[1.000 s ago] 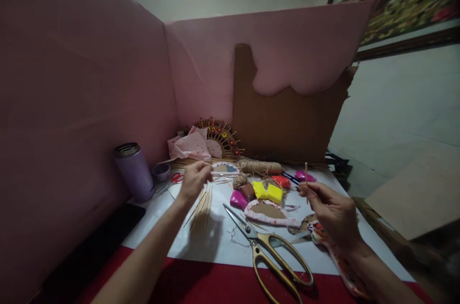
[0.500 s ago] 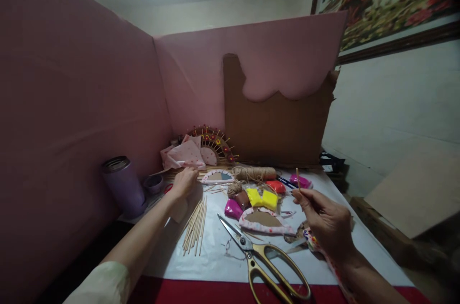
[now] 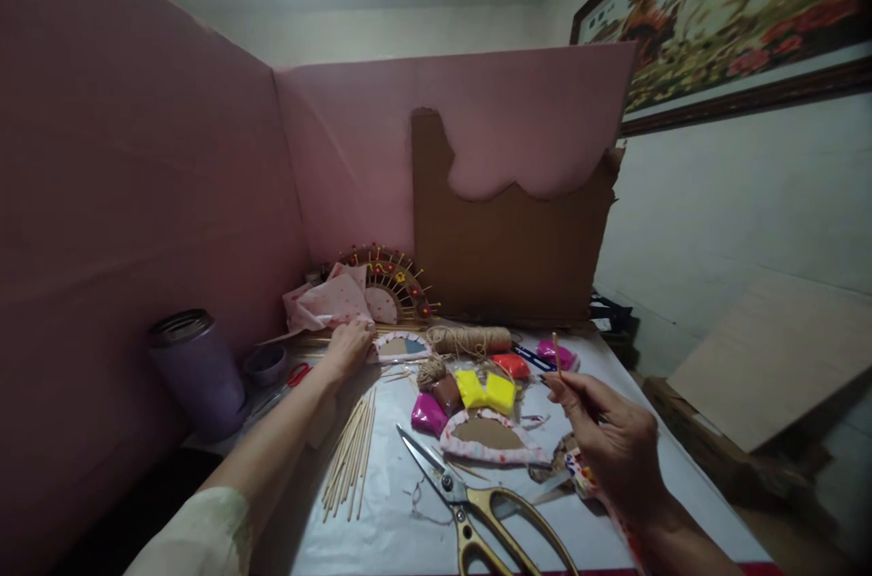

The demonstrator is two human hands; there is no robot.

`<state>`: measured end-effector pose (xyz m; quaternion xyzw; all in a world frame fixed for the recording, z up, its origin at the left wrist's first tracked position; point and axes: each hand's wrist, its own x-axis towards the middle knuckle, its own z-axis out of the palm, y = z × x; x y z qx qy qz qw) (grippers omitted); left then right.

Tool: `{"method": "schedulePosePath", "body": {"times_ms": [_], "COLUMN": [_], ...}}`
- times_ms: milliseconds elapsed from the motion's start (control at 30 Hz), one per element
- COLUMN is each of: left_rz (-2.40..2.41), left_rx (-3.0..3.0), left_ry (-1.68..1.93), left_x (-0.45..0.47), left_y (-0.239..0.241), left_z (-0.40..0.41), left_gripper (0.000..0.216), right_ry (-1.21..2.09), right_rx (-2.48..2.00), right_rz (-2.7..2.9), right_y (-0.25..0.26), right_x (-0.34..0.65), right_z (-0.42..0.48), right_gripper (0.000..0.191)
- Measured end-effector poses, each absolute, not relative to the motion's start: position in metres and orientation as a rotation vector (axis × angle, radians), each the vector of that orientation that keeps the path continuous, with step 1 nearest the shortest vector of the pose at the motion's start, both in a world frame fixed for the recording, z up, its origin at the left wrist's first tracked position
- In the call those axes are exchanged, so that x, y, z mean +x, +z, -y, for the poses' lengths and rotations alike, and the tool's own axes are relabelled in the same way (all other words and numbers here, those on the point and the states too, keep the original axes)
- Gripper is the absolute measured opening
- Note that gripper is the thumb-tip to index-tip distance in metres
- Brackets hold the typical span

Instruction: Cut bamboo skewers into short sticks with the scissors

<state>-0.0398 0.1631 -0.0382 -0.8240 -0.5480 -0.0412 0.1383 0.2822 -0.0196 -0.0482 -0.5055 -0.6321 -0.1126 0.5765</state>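
My right hand (image 3: 613,431) is closed in a pinch on a thin wooden stick (image 3: 557,352), held upright above the table's right side. My left hand (image 3: 349,347) reaches to the back, by the spotted pink cloth (image 3: 327,302) and a cloth-edged half-round cardboard piece (image 3: 399,347). Its fingertips are hidden, so whether they grip anything does not show. Between my arms lie a loose bundle of sticks (image 3: 350,458) and large gold-handled scissors (image 3: 450,485). Beyond the scissors rests a second cloth-edged cardboard piece (image 3: 487,432).
Yellow clay packets (image 3: 500,392), a purple packet (image 3: 429,412) and a twine roll (image 3: 470,340) fill the middle. A decorated fan-shaped piece (image 3: 401,276) stands behind. At left are a purple tumbler (image 3: 197,376), a small cup (image 3: 265,364) and red-handled scissors (image 3: 298,373). Cardboard (image 3: 504,258) stands at the back.
The view has shifted, so the table's things appear slightly lower and further left. My right hand still holds the stick; my left hand stays near the cloth at the back.
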Motion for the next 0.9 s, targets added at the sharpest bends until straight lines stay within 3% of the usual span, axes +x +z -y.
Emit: {"method": "schedulePosePath", "body": {"times_ms": [500,700,900], "left_rz": [1.762,1.517,1.004], "left_rx": [-2.133,-2.122,-2.322], "left_ry": [-0.217,-0.441,-0.579], "left_x": [-0.047,-0.028,-0.016], "left_y": [-0.035,-0.007,0.007], "left_z": [-0.168,-0.145,-0.116], "left_gripper": [0.033,0.018,0.025], "right_ry": [-0.207,-0.211,-0.198], "right_rx": [-1.161,-1.177,-1.173], "right_rz": [1.512,1.510,1.493], "right_y": [-0.047,-0.046,-0.046], "right_x": [0.279,0.279,0.277], "right_z": [0.021,0.023,0.025], "right_gripper": [0.008,0.009,0.009]}}
